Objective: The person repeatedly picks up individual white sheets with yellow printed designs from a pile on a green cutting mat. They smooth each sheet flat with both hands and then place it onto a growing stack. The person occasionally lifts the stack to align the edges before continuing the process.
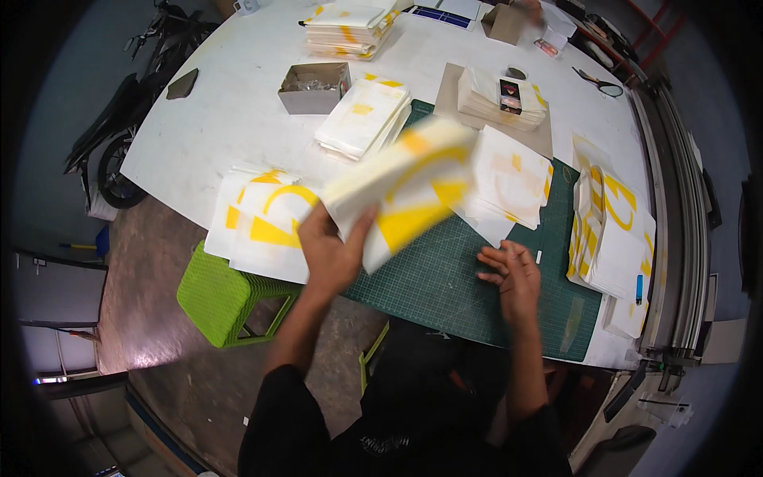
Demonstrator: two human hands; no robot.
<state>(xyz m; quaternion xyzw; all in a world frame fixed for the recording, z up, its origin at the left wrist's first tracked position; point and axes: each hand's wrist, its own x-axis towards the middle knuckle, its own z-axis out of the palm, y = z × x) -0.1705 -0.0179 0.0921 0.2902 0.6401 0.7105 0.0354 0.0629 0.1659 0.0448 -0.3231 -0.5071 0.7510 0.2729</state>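
Observation:
My left hand [332, 250] grips a bundle of flat white paper bags with yellow print [421, 187], thumb on top and fingers underneath. The bundle is tilted, lifted over the green cutting mat [445, 274] and blurred by motion. My right hand [515, 278] hovers above the mat's near right part, fingers apart and slightly bent, with nothing in it. Beyond that hand, a stack of white bags [509, 175] lies on the mat. More printed bags [274, 215] lie fanned at the table's near left edge, beside my left hand.
Further bag stacks stand on the white table [238, 79], around a small box of clear bits [314, 87]. At right, another bag pile [612, 226] carries a blue lighter [639, 289]. A green stool [222, 298] stands at the near left edge; a motorbike [131, 111] is beyond.

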